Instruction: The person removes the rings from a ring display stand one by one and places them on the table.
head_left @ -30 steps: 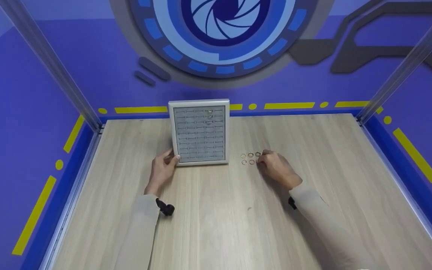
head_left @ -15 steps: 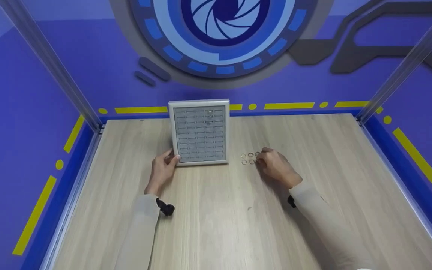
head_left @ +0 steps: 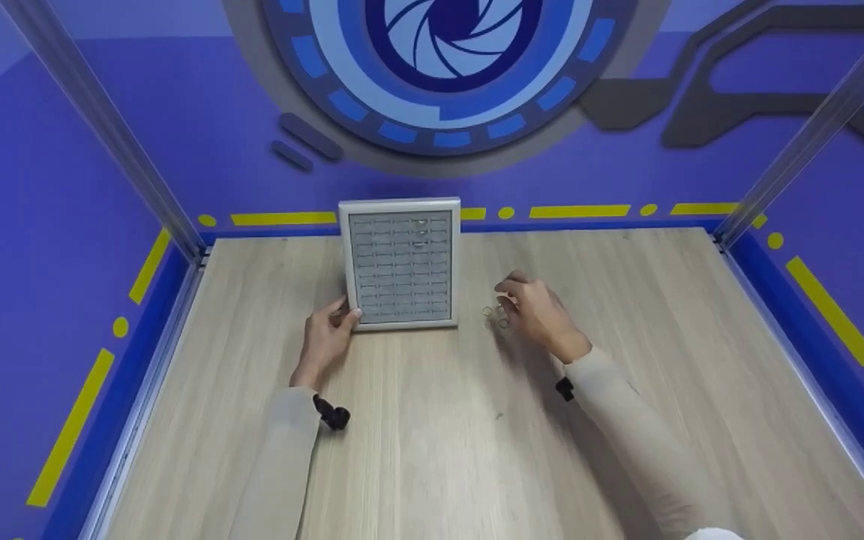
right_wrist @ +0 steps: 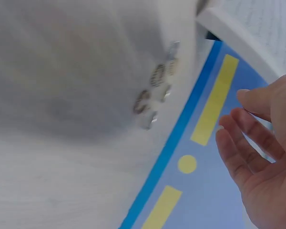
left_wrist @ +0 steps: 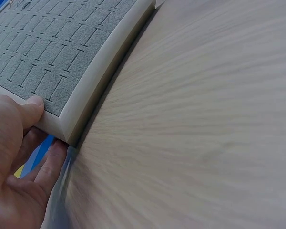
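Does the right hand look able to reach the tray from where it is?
Probably yes: the right hand is just right of the tray, and only small rings on the table show between them.

White on ring display frame point(head_left: 455, 262), grey with dark slits on its insert point(head_left: 402, 277), beige on sleeves point(head_left: 274, 450), woodgrain on tabletop point(head_left: 432, 427).

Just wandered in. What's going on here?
A person's left hand grips the lower left corner of a white-framed display, where a few slotted rings sit near the top. The right hand hovers near loose rings lying on the table; I can't tell whether it holds one.
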A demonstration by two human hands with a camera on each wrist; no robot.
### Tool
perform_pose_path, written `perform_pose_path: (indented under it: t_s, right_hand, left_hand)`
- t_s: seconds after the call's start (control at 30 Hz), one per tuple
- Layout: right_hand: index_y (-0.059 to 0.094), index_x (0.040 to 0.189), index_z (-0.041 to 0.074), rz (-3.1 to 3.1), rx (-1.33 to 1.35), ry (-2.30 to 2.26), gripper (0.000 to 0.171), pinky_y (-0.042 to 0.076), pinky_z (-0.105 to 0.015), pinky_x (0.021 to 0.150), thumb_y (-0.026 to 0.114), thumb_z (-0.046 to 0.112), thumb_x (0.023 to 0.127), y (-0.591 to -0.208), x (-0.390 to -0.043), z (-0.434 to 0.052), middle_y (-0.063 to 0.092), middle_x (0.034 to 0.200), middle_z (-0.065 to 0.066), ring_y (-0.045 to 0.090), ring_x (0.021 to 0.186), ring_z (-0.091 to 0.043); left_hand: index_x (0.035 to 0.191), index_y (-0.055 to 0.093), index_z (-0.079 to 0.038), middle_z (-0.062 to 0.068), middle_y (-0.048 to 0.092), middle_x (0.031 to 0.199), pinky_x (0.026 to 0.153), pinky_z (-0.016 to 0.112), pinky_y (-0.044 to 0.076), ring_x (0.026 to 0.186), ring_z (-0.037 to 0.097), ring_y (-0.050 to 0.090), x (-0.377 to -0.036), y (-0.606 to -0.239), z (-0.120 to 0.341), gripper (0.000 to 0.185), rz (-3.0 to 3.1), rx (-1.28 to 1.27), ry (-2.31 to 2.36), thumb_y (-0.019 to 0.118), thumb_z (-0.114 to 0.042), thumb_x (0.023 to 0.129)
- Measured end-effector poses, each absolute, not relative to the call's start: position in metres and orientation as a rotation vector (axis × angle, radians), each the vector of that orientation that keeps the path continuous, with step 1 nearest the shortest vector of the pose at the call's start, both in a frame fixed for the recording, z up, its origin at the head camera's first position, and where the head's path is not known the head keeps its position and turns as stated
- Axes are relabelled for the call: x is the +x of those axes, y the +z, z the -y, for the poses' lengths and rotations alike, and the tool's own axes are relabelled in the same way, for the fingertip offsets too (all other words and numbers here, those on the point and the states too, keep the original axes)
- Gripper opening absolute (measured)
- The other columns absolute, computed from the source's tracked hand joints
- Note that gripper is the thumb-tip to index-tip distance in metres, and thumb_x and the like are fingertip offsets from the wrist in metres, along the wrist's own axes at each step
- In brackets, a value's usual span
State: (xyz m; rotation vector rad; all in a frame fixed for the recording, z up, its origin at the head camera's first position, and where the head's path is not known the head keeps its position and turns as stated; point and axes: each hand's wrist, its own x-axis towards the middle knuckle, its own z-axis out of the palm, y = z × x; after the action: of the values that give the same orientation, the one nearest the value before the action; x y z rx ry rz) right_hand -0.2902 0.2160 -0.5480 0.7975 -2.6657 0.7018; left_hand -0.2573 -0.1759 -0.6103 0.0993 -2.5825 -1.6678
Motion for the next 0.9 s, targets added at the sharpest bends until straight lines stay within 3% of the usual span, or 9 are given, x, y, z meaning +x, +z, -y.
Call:
perform_pose_path:
  t_s: [0.7, 0.9]
  right_hand:
    - [0.077, 0.105, -0.007, 2.377, 0.899, 0.825, 0.011, 0.064, -0.041, 0.081, 0.071, -0.009, 0.096, -0.502, -0.32, -0.126, 0.073, 0.103, -0.018, 0.073, 0.091, -0.03]
    - [0.078, 0.107, -0.003, 2.366, 0.885, 0.784, 0.01, 0.063, -0.042, 0.077, 0.073, -0.003, 0.098, -0.497, -0.327, -0.105, 0.071, 0.104, -0.016, 0.071, 0.091, -0.029]
  left_hand:
    - [0.154, 0.055, -0.003, 0.016, 0.069, 0.143, 0.111, 0.048, 0.054, 0.125, 0.03, 0.07, -0.259, -0.611, 0.176, 0.053, 2.592, 0.079, -1.635, 0.067, -0.025, 0.108]
    - [0.154, 0.055, -0.002, 0.018, 0.068, 0.144, 0.112, 0.048, 0.054, 0.125, 0.031, 0.07, -0.261, -0.612, 0.176, 0.052, 2.597, 0.082, -1.623, 0.067, -0.023, 0.108]
